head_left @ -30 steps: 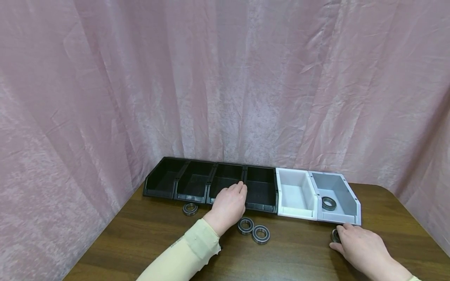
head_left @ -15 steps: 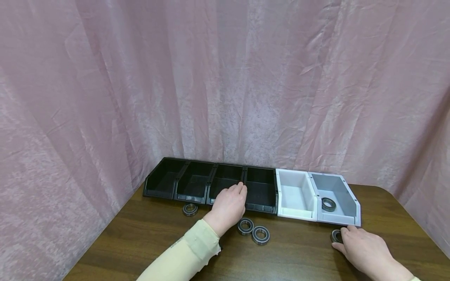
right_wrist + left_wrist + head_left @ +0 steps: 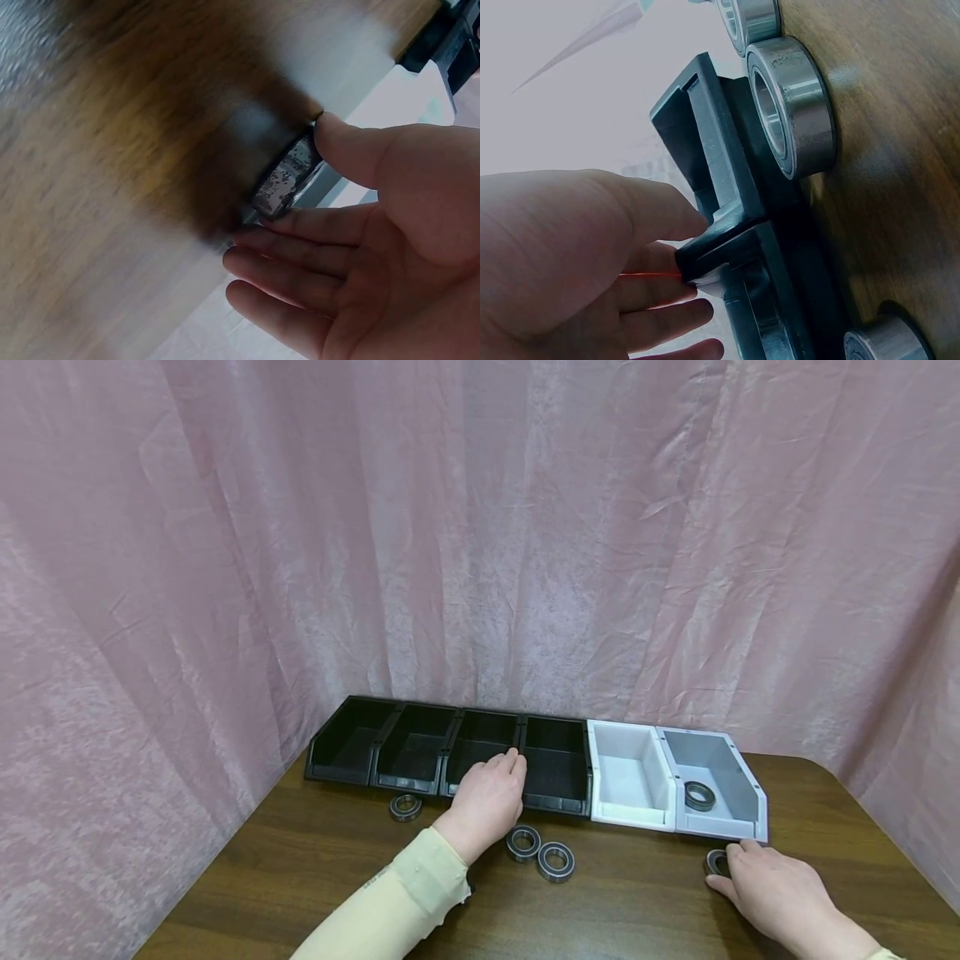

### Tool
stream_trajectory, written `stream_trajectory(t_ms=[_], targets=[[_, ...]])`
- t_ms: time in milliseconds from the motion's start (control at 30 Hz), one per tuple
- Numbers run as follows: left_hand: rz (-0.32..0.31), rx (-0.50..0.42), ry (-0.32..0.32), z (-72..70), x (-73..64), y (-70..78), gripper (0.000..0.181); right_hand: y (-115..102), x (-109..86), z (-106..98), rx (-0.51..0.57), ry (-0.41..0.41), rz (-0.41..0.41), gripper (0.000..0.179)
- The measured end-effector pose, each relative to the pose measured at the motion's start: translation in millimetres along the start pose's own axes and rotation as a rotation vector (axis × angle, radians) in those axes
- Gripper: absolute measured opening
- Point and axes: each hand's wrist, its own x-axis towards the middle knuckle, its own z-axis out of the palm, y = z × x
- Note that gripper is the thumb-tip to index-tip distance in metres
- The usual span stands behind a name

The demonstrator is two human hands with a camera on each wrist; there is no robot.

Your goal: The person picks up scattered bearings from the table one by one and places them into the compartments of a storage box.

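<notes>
My left hand (image 3: 487, 797) is at the front of the two middle black bins. In the left wrist view, thumb and index finger pinch the front corner of a black bin (image 3: 724, 150) where two bins meet. My right hand (image 3: 776, 893) pinches a ball bearing (image 3: 711, 865) at the table by the front of the grey bin (image 3: 720, 827). In the right wrist view, that bearing (image 3: 285, 178) shows its metal rim between thumb and index finger; the other fingers extend past it. Part of the bearing is hidden by the hand in the head view.
Two bearings lie close together, a left one (image 3: 523, 842) and a right one (image 3: 556, 862). Another bearing (image 3: 406, 807) lies farther left, before the black bins. One bearing (image 3: 700, 796) sits inside the grey bin. A white bin (image 3: 630, 777) stands between black and grey bins.
The right hand's fingers have shifted slightly right and toward me, showing more of the bearing. The left hand has stayed at the black bins.
</notes>
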Motion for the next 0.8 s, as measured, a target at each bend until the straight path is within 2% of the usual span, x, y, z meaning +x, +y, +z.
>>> stream_trajectory(t_ms=[200, 400, 667, 800], targets=[[-0.001, -0.002, -0.003, 0.7, 0.4, 0.0, 0.049, -0.1, -0.1, -1.6, 0.007, -0.008, -0.003, 0.044], [-0.002, 0.005, -0.004, 1.6, 0.6, -0.1, 0.05, -0.1, -1.6, -2.2, 0.006, 0.022, -0.027, 0.046], [0.0, 0.0, -0.002, 0.1, 0.3, -0.1, 0.05, 0.9, -1.9, -3.9, 0.005, -0.004, -0.034, 0.046], [-0.003, -0.006, -0.007, -0.9, 0.3, -0.1, 0.049, -0.9, -2.2, -6.5, 0.001, 0.016, -0.038, 0.047]])
